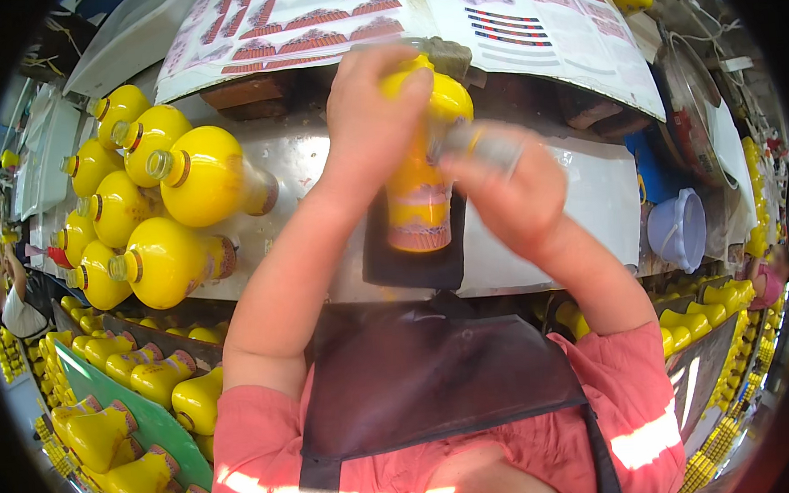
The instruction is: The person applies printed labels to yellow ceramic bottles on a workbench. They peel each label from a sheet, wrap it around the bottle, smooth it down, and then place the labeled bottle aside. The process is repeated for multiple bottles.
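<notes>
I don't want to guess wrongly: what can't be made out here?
- Head view: grey object in the right hand, blurred and partly covered by it.
- Head view: side of the held yellow bottle under the left hand, hidden by that hand.
- Head view: distant person at left, too small to tell what they handle.

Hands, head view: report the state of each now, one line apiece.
Left hand: holding the yellow bottle at its rounded far end.
Right hand: closed on a blurred grey object; exact kind cannot be told.
</notes>
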Available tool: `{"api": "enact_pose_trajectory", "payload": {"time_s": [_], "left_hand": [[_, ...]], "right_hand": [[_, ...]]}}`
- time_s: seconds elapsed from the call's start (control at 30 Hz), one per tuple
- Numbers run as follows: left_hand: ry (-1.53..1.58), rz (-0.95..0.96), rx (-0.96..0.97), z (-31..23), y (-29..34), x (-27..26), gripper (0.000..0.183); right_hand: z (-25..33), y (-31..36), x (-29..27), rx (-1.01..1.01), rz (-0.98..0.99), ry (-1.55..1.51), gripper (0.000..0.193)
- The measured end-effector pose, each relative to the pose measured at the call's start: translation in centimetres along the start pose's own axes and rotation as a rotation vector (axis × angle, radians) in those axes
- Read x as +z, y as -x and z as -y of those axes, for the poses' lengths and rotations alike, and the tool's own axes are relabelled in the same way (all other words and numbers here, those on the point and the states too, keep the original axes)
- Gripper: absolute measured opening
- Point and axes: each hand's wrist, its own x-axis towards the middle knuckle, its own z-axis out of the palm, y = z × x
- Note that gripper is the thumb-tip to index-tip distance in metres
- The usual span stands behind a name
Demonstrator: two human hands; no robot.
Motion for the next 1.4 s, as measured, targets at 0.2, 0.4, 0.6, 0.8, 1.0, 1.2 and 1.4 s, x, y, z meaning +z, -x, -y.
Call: {"api": "enact_pose_trajectory", "payload": {"time_s": [0.2,0.4,0.6,0.8,1.0,1.2,1.4], "left_hand": [[0.109,0.019,-0.034,0.5,-0.2,-0.1,0.023],[0.257,0.037,-0.122,1.3,-0.2,-0.2,0.023],[0.46,0.058,-0.182,1.1,0.3,-0.5,0.029],[0.016,0.059,-0.052,-0.8,1.1,-0.8,0.057],[-0.071,0.075,-0.067,-1.4,0.5,-1.1,0.051],[-0.011,0.027,-0.107,-1.1,-0.1,-0.5,0.034],[0.075,-0.002,-0.119,0.4,-0.1,-0.1,0.021]], "right_hand": [[1.7,-1.4,-0.8,0.006,0.144,-0.056,0.037],[-2.6,-5.2,-1.5,0.501,-0.17,-0.25,0.029],[-4.0,-8.4,-0.5,0.43,0.142,-0.108,0.025],[-5.4,-8.0,0.2,0.459,0.184,-0.063,0.023],[-5.4,-7.1,-0.5,0.585,-0.092,-0.261,0.023],[-3.9,-2.1,-1.2,0.67,-0.305,-0.438,0.027],[1.7,1.3,-0.1,0.103,0.067,-0.371,0.024]]}}
